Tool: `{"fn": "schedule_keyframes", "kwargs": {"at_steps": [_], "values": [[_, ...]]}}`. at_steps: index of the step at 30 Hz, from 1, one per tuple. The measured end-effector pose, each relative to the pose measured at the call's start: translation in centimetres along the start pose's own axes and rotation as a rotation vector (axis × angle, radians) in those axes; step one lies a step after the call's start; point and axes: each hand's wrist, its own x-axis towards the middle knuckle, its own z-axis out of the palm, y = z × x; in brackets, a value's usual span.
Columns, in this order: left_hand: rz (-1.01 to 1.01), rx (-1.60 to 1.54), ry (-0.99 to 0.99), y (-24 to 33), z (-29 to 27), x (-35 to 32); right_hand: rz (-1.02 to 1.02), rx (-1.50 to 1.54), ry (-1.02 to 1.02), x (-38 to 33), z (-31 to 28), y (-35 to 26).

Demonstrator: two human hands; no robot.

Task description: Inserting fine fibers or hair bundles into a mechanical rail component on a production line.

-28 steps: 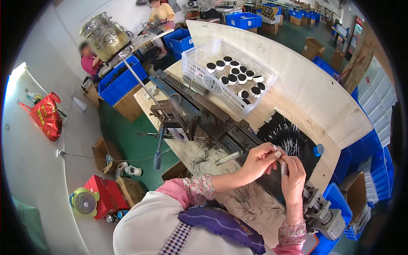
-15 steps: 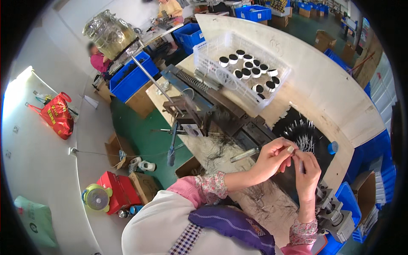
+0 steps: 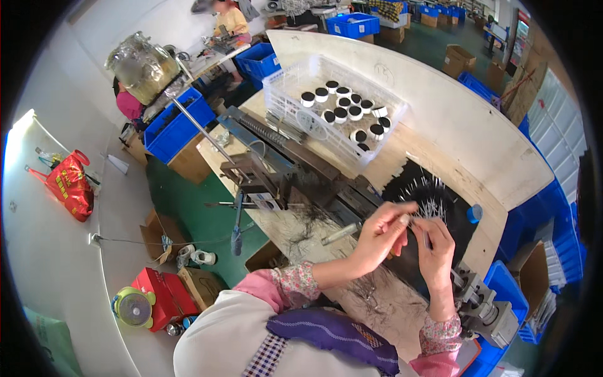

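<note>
My left hand (image 3: 379, 242) and my right hand (image 3: 436, 252) meet over the right end of the bench, fingertips close together. The left fingers are pinched, and a pale covering shows at the thumb tip; anything between them is too small to make out. A slim grey rod (image 3: 428, 240) lies along the fingers of my closed right hand. Just beyond the hands, many thin white-and-dark strands (image 3: 428, 200) lie on a black mat (image 3: 466, 237). A pale, clear-looking handle (image 3: 341, 234) sticks out beside my left wrist.
A clear plastic crate (image 3: 391, 102) holds several white round pieces with black tops (image 3: 340, 114). A long metal machine (image 3: 314, 160) crosses the bench. A blue round cap (image 3: 475, 213) stands on the right; a metal fixture (image 3: 493, 312) sits near my right forearm. Dark hair-like strands (image 3: 304, 235) litter the wood.
The whole view has shifted, so the scene sits further left. Both hands stay together; the left fingers have moved and are slightly blurred.
</note>
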Motion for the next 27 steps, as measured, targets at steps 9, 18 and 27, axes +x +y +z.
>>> {"fn": "schedule_keyframes", "kwargs": {"at_steps": [9, 18, 27], "values": [[-0.682, -0.126, 0.097, -3.3, -4.5, -6.6, -0.035, -0.107, -0.226, 1.5, 0.7, 2.0], [-0.729, -0.842, 0.104, -2.6, -10.2, -4.5, -0.136, -0.163, -0.243, 2.7, 2.3, 2.5], [-0.73, -1.168, -0.231, 3.5, -9.0, -2.6, -0.099, -0.214, -0.208, 0.2, 2.5, 1.6]]}}
